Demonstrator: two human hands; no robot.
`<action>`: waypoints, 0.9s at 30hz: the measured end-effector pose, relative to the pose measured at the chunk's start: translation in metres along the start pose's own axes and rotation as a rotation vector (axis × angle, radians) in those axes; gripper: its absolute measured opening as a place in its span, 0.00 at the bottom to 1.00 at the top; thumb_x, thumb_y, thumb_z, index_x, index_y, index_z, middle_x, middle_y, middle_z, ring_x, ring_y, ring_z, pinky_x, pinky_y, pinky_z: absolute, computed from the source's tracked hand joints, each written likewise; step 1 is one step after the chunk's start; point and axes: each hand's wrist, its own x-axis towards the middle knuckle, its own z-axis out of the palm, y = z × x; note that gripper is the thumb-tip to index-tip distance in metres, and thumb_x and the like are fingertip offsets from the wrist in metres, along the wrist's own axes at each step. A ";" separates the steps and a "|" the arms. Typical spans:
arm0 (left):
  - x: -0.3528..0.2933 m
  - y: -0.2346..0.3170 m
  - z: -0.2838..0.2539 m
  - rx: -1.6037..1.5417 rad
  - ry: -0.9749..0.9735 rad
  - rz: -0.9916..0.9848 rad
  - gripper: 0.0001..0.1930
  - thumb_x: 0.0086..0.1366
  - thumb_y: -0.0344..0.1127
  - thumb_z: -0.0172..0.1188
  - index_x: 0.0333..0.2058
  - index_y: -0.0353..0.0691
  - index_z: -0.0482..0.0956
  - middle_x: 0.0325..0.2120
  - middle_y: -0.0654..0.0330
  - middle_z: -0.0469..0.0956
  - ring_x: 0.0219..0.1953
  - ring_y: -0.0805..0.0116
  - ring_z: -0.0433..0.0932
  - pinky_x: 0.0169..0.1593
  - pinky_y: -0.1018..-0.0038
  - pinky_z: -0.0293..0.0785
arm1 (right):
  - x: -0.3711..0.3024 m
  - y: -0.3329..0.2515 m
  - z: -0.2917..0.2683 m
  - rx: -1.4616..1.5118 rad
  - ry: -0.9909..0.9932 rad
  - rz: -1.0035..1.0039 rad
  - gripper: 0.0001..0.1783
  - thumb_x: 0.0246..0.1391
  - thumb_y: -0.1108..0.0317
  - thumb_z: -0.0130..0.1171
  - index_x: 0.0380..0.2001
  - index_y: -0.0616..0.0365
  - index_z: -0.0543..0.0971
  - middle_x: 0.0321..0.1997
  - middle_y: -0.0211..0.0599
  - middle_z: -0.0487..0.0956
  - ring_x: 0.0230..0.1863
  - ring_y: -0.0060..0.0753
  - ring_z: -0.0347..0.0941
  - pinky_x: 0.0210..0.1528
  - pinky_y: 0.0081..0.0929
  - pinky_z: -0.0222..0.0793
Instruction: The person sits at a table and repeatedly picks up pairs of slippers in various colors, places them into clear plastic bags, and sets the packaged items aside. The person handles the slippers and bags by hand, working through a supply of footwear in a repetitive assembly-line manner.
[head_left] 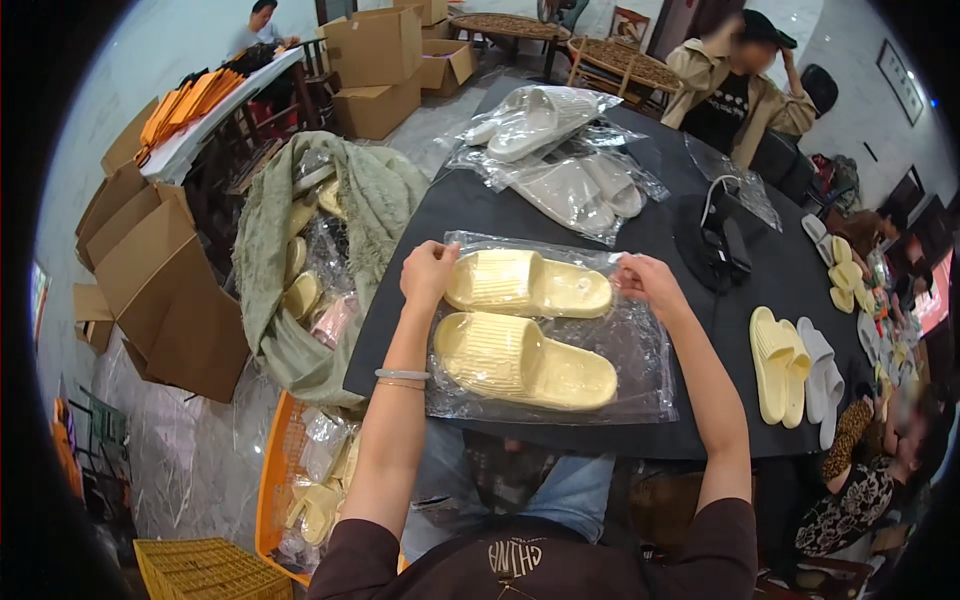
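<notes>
A pair of pale yellow slippers point(575, 377) lies side by side inside a clear plastic bag point(645, 350) on the dark table point(400, 345) in front of me. The ribbed straps point left and the heels point right. My left hand point(430, 270) pinches the bag's upper left edge, beside the farther slipper's toe. At the bag's upper right corner, my right hand point(648, 282) grips the film near that slipper's heel. Both hands are closed on plastic, and the bag lies fairly flat between them.
Bagged grey slippers point(565, 190) are heaped farther back. Loose yellow slippers point(780, 365) and grey slippers point(822, 375) lie at the right. Left of the table are a cloth-lined sack point(265, 250) and an orange basket point(275, 490) holding slippers. A person point(740, 85) sits across the table.
</notes>
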 end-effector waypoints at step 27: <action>0.029 -0.014 0.024 -0.419 0.169 0.016 0.14 0.58 0.41 0.63 0.33 0.33 0.82 0.24 0.60 0.82 0.27 0.72 0.79 0.34 0.76 0.72 | -0.013 0.035 -0.029 0.720 -0.191 0.147 0.16 0.63 0.53 0.48 0.43 0.52 0.73 0.14 0.16 0.60 0.13 0.10 0.52 0.14 0.10 0.48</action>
